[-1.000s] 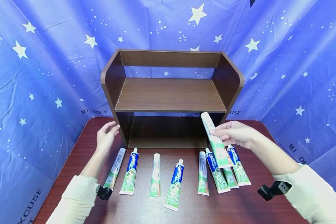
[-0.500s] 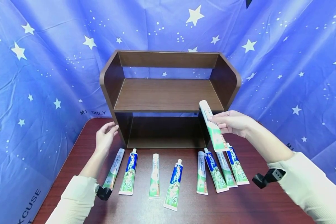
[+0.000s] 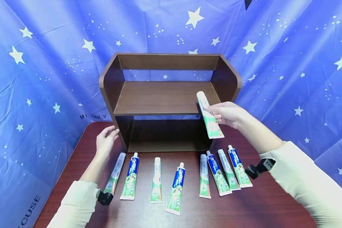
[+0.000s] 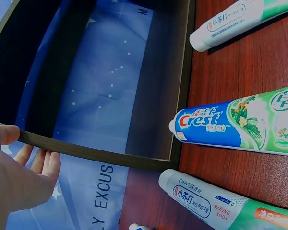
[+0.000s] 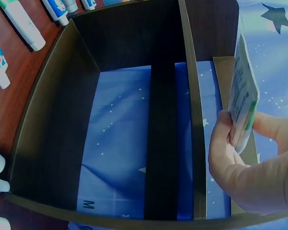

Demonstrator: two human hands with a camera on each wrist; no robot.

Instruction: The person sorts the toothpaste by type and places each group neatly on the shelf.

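Note:
My right hand (image 3: 228, 114) pinches a white and green toothpaste tube (image 3: 210, 117) between thumb and fingers. The tube is tilted, cap up, in front of the upper board's right end; in the right wrist view this tube (image 5: 244, 96) shows nearly edge-on. My left hand (image 3: 105, 141) holds the left side panel of the brown two-tier shelf (image 3: 165, 96). In the left wrist view the thumb lies on one face of the panel (image 4: 91, 152), the fingers on the other. Just below this hand lie a grey-white toothpaste tube (image 3: 115, 172) and a blue Crest toothpaste tube (image 3: 130, 177).
Several more toothpaste tubes lie on the dark red table (image 3: 148, 218): a white-green one (image 3: 156, 180) and a blue Crest one (image 3: 176, 190) in the middle, and a cluster at the right including another blue Crest tube (image 3: 218, 174). A starry blue curtain (image 3: 60, 63) hangs behind.
My right hand has lifted the toothpaste tube up and slightly left, from over the right-hand tubes to the front of the upper board. The left hand keeps its place on the shelf.

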